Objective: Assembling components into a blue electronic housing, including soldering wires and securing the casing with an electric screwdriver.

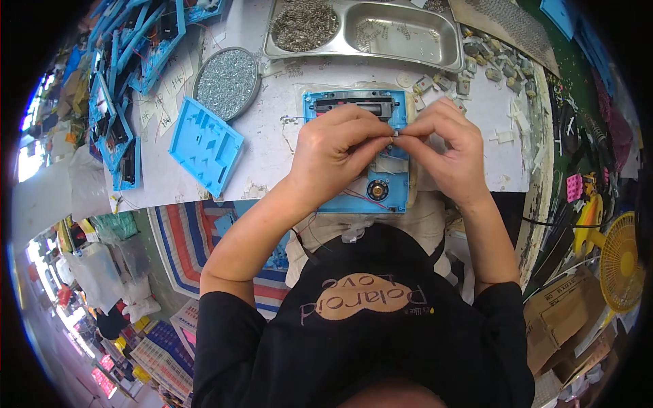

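Observation:
A blue plastic housing (354,202) lies at the table's near edge, in front of me. A black mechanism (386,109) sits at its far end, and a small round speaker (378,190) with thin red wires is at its near end. Over the housing's right side, my left hand (340,153) and my right hand (449,146) meet fingertip to fingertip. Both are closed in a pinch on something tiny and pale, too small to name. A separate blue cover (206,145) with moulded ribs rests to the left of my left hand.
A round dish (228,83) of small screws stands behind the blue cover. A metal tray (401,34) holds springs at the back. Small block-shaped parts (503,61) are scattered at the right. Blue housings (112,102) are piled high on the left. A yellow fan (620,262) stands far right.

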`<state>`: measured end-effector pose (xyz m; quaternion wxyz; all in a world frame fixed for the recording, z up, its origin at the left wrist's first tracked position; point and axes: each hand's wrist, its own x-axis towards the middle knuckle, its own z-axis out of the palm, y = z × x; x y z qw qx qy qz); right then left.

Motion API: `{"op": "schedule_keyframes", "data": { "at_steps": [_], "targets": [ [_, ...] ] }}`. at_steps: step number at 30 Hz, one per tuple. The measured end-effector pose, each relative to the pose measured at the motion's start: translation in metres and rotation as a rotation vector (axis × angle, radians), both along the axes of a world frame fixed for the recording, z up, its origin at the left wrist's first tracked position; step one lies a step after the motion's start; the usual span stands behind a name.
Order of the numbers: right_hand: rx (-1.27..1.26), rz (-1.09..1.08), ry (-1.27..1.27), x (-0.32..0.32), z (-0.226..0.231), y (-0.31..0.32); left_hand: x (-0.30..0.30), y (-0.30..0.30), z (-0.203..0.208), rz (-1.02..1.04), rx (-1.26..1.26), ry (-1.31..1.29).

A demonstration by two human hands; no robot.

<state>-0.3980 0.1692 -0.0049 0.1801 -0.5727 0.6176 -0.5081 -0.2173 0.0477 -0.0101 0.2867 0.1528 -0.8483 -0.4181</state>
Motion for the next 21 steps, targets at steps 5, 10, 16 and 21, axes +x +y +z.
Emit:
{"op": "schedule_keyframes", "data": {
  "at_steps": [5,10,16,21],
  "targets": [
    [0.005,-0.515,-0.106,-0.054,-0.004,0.096,-0.001,0.007,0.008,0.039,-0.102,-0.091],
    [-0.24,-0.853,-0.605,-0.165,-0.015,0.207,-0.003,0.014,0.011,0.08,-0.185,-0.167],
    [-0.356,-0.895,-0.571,-0.245,-0.02,0.214,-0.004,0.017,0.007,0.101,-0.206,-0.173],
    [-0.312,-1.184,-0.205,-0.286,-0.014,0.236,-0.009,0.02,0.005,0.123,-0.305,-0.158]
  ]
}}
